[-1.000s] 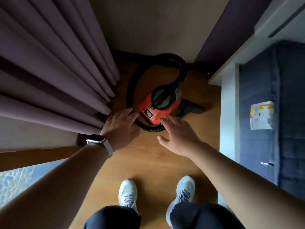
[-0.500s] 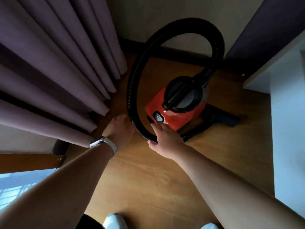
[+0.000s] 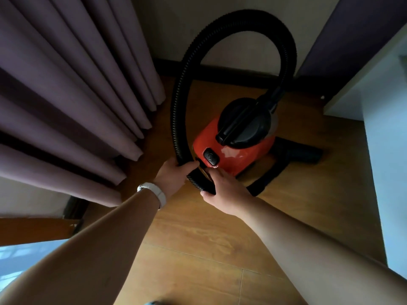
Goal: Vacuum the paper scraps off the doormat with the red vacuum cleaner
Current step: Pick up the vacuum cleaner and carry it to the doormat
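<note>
Red vacuum cleaner point(image 3: 237, 158): both hands are clamped on its black hose point(image 3: 176, 106), close together just in front of it. The left hand point(image 3: 172, 176), a watch point(image 3: 154, 192) on its wrist, curls round the hose beside the cleaner's switch; the right hand point(image 3: 225, 191) grips the loop just below. The cleaner stands on the wooden floor point(image 3: 198, 249), with purple curtains point(image 3: 66, 95) to its left and a dark nozzle point(image 3: 304, 153) lying at its right.
</note>
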`<action>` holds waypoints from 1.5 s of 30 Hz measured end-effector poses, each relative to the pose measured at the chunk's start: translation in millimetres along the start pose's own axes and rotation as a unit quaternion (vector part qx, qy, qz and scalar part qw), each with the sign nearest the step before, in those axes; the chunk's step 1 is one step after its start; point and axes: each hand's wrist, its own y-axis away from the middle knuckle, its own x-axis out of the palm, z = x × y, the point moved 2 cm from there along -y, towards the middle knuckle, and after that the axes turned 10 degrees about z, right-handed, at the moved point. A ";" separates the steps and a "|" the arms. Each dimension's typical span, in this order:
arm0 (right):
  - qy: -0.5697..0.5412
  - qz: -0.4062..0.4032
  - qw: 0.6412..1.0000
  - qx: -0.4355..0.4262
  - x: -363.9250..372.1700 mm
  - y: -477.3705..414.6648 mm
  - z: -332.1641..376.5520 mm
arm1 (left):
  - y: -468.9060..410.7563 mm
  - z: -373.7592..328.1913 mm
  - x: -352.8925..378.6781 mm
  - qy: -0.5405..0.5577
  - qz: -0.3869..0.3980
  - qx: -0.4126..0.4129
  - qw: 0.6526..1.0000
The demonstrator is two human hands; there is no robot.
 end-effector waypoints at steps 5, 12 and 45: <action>-0.077 -0.029 0.996 0.025 -25.0 16.6 -3.3 | 17.9 -46.1 8.2 0.080 0.024 0.101 0.991; -0.118 -0.167 0.978 0.041 -110.2 66.3 -17.2 | 29.6 -90.0 28.7 0.048 0.088 0.241 0.965; -0.179 -0.259 0.949 0.010 -216.7 155.6 31.8 | 59.3 -161.5 59.0 -0.403 -0.055 0.175 0.897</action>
